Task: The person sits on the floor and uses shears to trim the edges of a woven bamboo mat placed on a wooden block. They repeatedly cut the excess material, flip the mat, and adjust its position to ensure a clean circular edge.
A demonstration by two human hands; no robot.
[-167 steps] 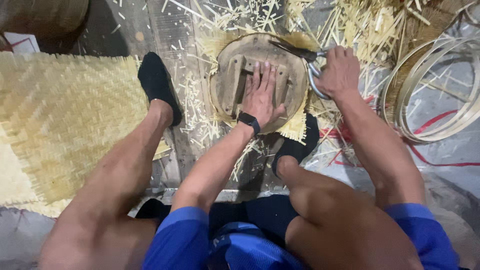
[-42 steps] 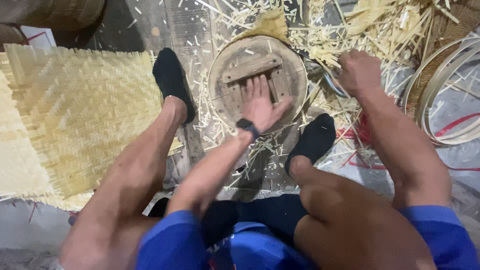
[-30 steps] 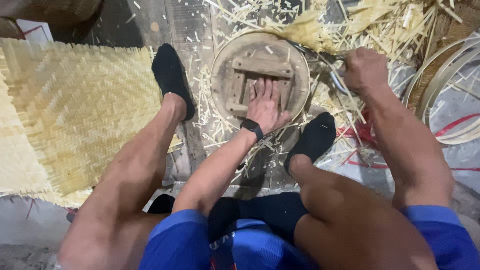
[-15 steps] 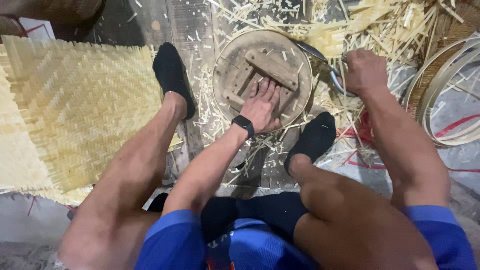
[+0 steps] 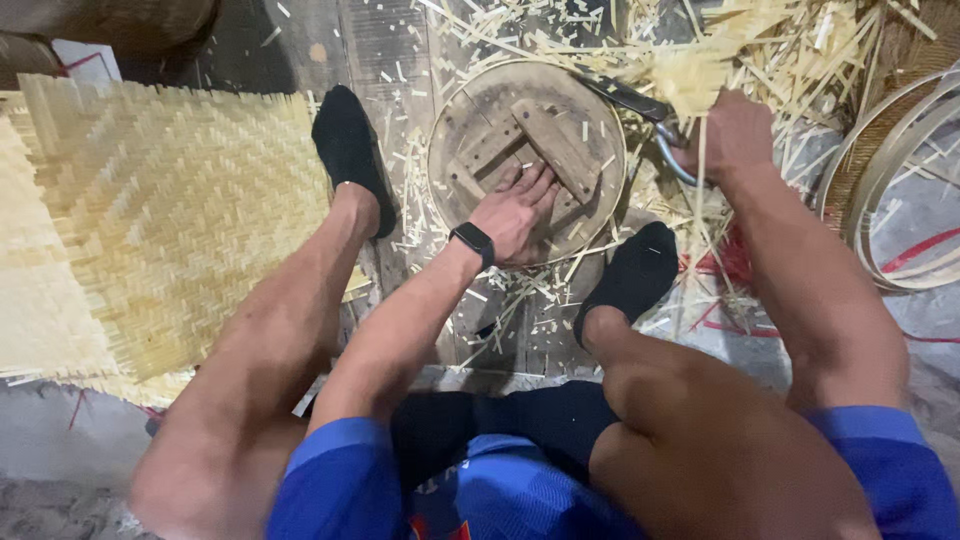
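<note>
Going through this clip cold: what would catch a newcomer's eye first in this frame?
Centre top, the left hand lies flat on a round wooden form with crossed battens, while the right hand at its right edge grips shears among pale bamboo strips. A large woven bamboo mat fills the left side, and bent hoops lie at the far right.

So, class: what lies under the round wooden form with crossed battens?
Pale woven bamboo strips stick out from beneath the round wooden form at its far right edge. The left hand presses on top. How far the weave runs underneath is hidden.
</note>
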